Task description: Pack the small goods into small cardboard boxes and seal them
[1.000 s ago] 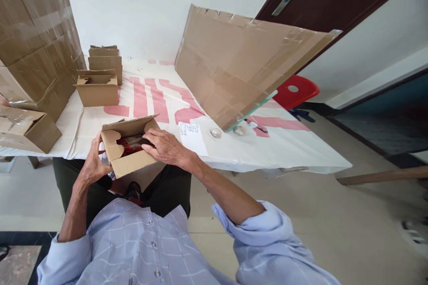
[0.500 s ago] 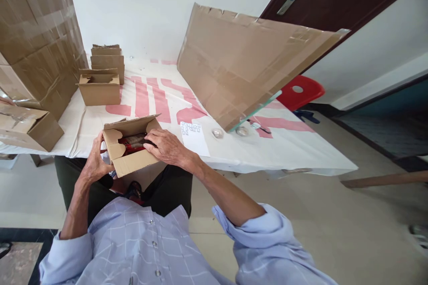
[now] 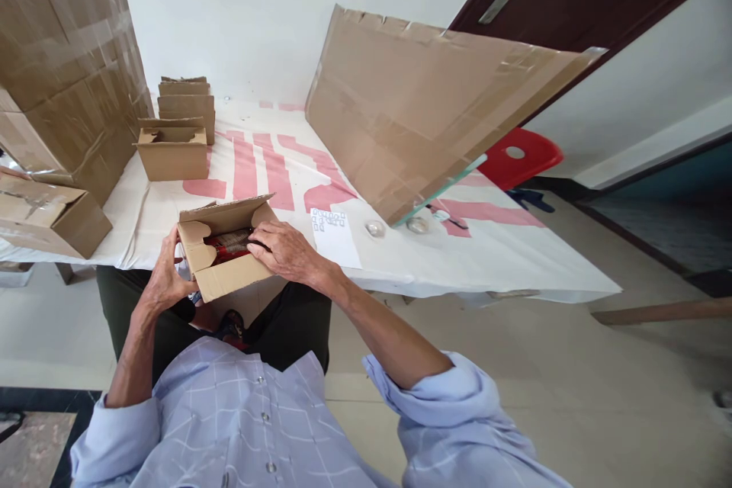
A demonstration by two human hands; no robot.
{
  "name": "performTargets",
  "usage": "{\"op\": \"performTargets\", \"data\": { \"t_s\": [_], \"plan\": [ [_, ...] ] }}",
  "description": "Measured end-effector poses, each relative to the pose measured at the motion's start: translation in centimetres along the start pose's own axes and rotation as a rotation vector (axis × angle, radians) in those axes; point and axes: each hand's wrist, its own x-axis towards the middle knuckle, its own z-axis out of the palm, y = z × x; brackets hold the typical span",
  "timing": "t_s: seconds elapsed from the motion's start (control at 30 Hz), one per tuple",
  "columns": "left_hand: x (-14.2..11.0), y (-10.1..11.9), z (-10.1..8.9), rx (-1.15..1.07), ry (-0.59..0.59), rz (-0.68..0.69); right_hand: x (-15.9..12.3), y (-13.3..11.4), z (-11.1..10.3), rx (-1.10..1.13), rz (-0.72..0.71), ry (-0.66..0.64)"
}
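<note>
An open cardboard box (image 3: 233, 277) is held tilted at the table's front edge, above my lap. My left hand (image 3: 163, 280) grips its left end, with the thumb under the near corner and the fingers along the side. My right hand (image 3: 286, 249) lies over the right end, its fingers bent over the rim and reaching inside, so the fingertips are partly hidden. Within the box show red and brownish-grey contents (image 3: 229, 244), too covered to name. The box's back flap stands up and a notched side flap is folded at the left.
Several open small boxes (image 3: 174, 158) stand in a row at the back left, beside large taped cartons (image 3: 91, 84). A closed box (image 3: 51, 217) lies at the left. Right of centre are printed paper (image 3: 337, 244), tape rolls (image 3: 374, 229) and a leaning cardboard panel (image 3: 423, 99).
Both hands keep their hold on the box, and its contents look almost the same. The whole view has shifted slightly, so the table and panel appear a little further right.
</note>
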Motion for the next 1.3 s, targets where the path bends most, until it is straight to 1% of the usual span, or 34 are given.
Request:
{"op": "performTargets", "data": {
  "t_s": [0.27, 0.73, 1.0, 1.3],
  "plan": [
    [0.0, 0.3, 0.0, 0.003, -0.018, -0.024, 0.0, 0.3, 0.4, 0.021, -0.011, 0.013],
    [0.1, -0.2, 0.3, -0.001, -0.023, -0.012, -0.1, 0.7, 0.8, 0.035, -0.006, 0.037],
    [0.2, 0.3, 0.2, -0.017, -0.036, -0.048, 0.0, 0.9, 1.1, 0.036, -0.007, 0.032],
    [0.2, -0.4, 0.5, -0.031, -0.019, -0.024, -0.1, 0.8, 1.3, 0.048, 0.0, 0.07]
  ]
}}
